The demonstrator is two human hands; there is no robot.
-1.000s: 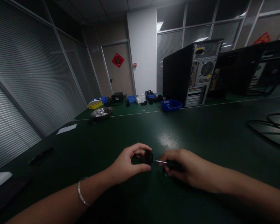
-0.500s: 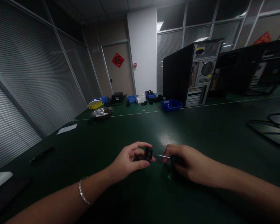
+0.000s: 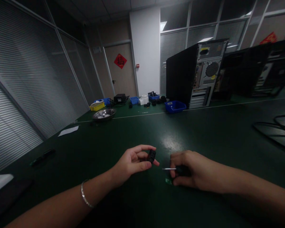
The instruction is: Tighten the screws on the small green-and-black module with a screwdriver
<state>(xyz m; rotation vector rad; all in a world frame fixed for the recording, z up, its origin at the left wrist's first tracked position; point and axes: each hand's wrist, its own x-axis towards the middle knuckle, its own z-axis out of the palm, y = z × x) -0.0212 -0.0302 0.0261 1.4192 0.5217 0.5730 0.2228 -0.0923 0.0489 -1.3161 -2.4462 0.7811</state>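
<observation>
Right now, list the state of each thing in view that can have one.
left hand: pinching a small black part between thumb and fingers, above the table.
right hand: closed on a screwdriver, tip pointing at the part, not touching.
computer tower: upright, rear panel facing the camera.
door: shut.

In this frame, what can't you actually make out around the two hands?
- Small black part, head view: pinched in the left hand; dim light and the fingers hide its shape and detail.
- Screwdriver, head view: only the thin shaft shows; the right hand covers the handle.
- Small green piece on the table: too small and dark to identify.
- Cable loops: cut off by the right edge.
</observation>
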